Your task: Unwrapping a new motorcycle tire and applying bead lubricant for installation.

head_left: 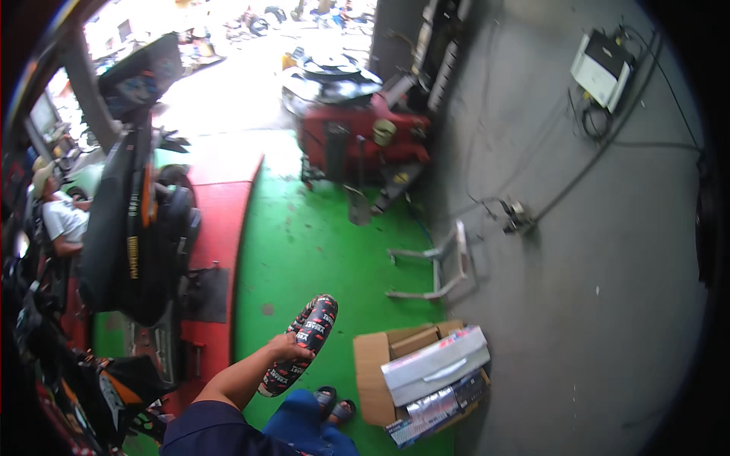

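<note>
My left arm, in a dark sleeve, reaches in from the lower edge. My left hand (287,349) is closed around a wrapped tyre (314,333), its film black with red and white print. The tyre hangs tilted above the green floor (327,266), seen nearly edge-on, with part of its ring behind my hand. My right hand is not in view. Below are my blue trousers (304,425) and sandals (344,411).
An open cardboard box (372,372) holding long cartons stands right of my feet. A metal frame (452,270) leans by the grey wall (593,319). A red machine (342,137) stands ahead. Left, a motorcycle (125,235) rests on a red platform (220,220), with a seated person (65,220) beyond.
</note>
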The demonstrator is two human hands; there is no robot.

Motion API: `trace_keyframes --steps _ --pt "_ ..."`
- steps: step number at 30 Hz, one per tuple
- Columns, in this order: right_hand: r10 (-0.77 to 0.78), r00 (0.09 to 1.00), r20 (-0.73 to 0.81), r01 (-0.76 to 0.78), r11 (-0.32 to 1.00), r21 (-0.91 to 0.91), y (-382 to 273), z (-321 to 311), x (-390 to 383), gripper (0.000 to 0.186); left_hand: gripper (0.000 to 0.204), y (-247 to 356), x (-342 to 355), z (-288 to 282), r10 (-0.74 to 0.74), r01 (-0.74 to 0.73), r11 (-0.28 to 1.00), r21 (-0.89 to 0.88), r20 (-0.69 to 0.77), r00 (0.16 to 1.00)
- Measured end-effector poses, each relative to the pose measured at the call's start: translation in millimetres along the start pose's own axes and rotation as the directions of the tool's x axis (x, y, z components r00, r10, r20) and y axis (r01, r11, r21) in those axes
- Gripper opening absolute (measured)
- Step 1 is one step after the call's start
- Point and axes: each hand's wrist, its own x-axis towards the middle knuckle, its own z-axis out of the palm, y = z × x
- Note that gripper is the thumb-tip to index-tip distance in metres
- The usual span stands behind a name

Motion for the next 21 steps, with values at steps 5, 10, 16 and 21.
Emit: trace_keyframes --steps 5,10,16,21 --pt "-0.114 0.992 0.054 0.116 0.993 -0.035 -86.5 22.5 53.3 0.060 0.094 -42.0 -100.1 -108.6 -0.079 0.072 0.995 -0.069 -0.121 0.989" --pt "-0.189 0.980 0.062 0.193 0.979 -0.070 -205.6 57.7 123.2 0.062 0.070 -110.6 -112.7 -183.3 -0.173 0.118 0.953 -0.280 -0.182 0.968" --pt "-0.234 0.970 0.066 0.239 0.967 -0.085 -383.0 144.7 193.8 0.064 0.056 -151.7 -71.3 -290.4 -0.189 0.112 0.838 -0.534 -0.092 0.978" --pt "-0.178 0.982 0.066 0.185 0.975 -0.120 -469.0 184.6 200.5 0.066 0.043 -137.1 -26.6 -397.3 -0.085 -0.027 0.804 -0.594 -0.159 0.984"
